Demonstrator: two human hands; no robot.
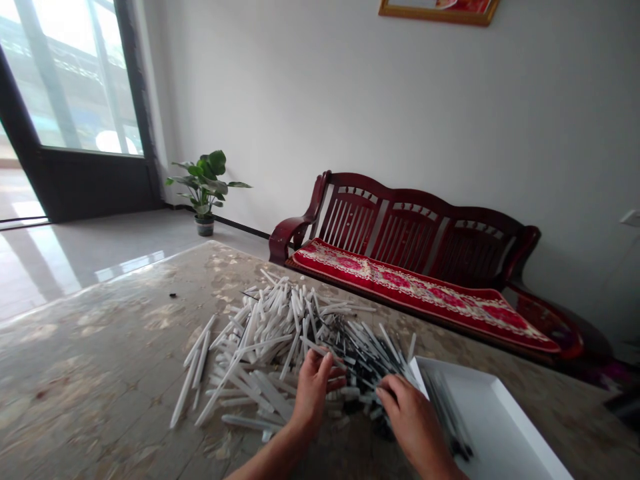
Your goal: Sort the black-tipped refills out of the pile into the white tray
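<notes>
Left hand [313, 390] half-closed, resting on the heap; right hand [405, 413] curled into its dark end; any grip cannot be told. Heap of white and black plastic pen parts [280, 353] on a marbled tabletop [100, 353], long axes pointing every way, any printing unreadable. Right of heap: white tray [493, 417] holding dark pens [447, 413], laid roughly parallel. Beyond heap: dark red wooden bench [400, 220].

The heaped pens [280, 347] at lower center are white and black, the tray [480, 407] at lower right is white, and the dark red bench [360, 193] has a red cushion [400, 287] with pink flowers and a cream border.
</notes>
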